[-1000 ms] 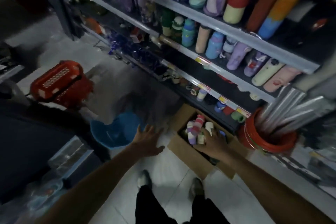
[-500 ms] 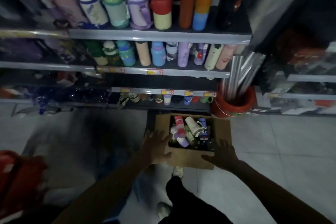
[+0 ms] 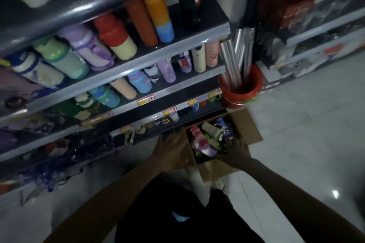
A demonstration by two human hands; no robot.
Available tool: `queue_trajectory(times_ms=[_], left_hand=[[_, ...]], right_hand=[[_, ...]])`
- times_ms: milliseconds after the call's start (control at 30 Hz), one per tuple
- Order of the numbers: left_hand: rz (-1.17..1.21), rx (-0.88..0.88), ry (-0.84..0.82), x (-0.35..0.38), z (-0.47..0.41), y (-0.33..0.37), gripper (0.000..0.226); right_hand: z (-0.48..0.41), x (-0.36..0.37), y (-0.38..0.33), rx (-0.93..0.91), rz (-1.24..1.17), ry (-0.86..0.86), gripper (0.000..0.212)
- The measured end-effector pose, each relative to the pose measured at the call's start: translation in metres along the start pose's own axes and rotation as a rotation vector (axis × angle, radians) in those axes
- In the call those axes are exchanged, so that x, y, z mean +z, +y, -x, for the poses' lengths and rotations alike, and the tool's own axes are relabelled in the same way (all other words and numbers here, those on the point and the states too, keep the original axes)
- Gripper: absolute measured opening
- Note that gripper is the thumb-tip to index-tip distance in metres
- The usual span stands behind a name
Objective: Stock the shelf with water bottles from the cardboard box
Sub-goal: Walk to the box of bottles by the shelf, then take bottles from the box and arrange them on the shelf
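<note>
Now, right hand [image 3: 238, 151]: open, fingers spread, holding nothing. It hangs over the near right corner of the box opening with its fingertips at the edge of the pile. Blur hides whether they touch a bottle.
left hand [image 3: 170, 151]: open and flat, spread on the box's left flap. It grips nothing.
box [image 3: 249, 126]: cardboard with its flaps folded out. It stands on the floor [image 3: 296, 144] at the foot of the shelf, toward the shelf's right end and just beside the bucket.
bottles: a loose pile lies on its side inside the box. The pink bottle [image 3: 200, 140] lies along the left side of the opening, and the cream bottle [image 3: 211, 129] lies toward the far edge.
shelf [image 3: 177, 53]: rows of coloured flasks stand on the upper tiers. The lowest tiers are dark, with only a few small items near their front edges.
bucket [image 3: 242, 92]: red, on the floor at the shelf's right end, holding silver rolls [image 3: 237, 51].
step: probably the reach into the box for a pick. No bottle is lifted yet.
next move: the right hand likely needs to close round one bottle. The pink bottle looks easiest, since it lies on top. The bottle must then come clear of its neighbours and be stood upright in a gap on a tier, while the left hand steadies the box.
</note>
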State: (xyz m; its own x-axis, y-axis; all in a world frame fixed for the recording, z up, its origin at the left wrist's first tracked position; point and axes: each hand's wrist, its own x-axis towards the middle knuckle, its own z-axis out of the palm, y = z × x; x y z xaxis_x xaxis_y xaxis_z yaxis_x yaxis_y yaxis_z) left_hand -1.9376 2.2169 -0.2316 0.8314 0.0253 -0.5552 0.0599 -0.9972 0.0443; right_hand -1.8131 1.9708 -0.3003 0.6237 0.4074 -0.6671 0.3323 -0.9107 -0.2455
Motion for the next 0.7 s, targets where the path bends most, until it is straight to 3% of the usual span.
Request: queue_trajectory(times_ms=[233,500,700], left_hand=[[-0.07,0.164,-0.179,0.0,-0.059,-0.05,0.087],[-0.183,0.464,-0.231,0.073,-0.161,-0.138,0.086],[-0.105,0.425,-0.305,0.148,-0.195,-0.191,0.085]], right_hand=[[-0.005,0.027,-0.027,0.212,-0.196,-0.019,0.1],[-0.045,0.111,-0.089,0.524,-0.335,-0.001,0.097],[-0.096,0.169,-0.143,0.58,-0.46,-0.012,0.097]])
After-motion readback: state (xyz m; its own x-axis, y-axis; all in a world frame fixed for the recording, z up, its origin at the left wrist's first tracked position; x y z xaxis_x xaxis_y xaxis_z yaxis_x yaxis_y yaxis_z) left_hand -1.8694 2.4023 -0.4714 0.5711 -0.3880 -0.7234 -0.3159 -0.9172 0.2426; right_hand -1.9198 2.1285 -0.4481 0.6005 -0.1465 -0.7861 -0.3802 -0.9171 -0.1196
